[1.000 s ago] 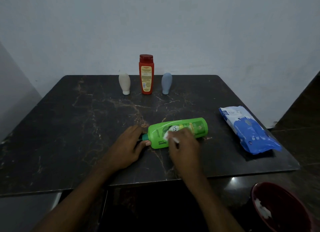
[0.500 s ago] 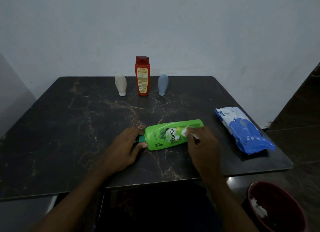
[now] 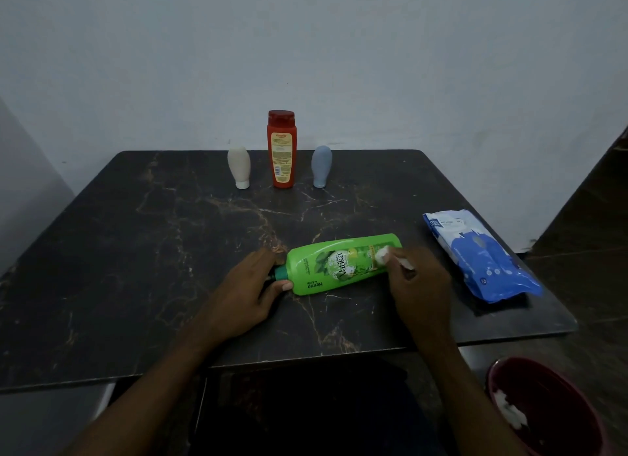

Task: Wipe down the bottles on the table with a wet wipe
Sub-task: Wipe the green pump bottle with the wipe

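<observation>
The green bottle [image 3: 343, 263] lies on its side near the front of the dark marble table [image 3: 136, 251], cap pointing left. My left hand [image 3: 243, 296] grips its cap end. My right hand [image 3: 418, 285] pinches a white wet wipe [image 3: 382, 255] against the bottle's base end. Three bottles stand upright at the rear: cream [image 3: 239, 166], red [image 3: 281, 148], blue-grey [image 3: 321, 166].

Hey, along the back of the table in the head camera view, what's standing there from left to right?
Cream tube → red bottle → grey-blue tube, all upright in a row near the wall.
</observation>
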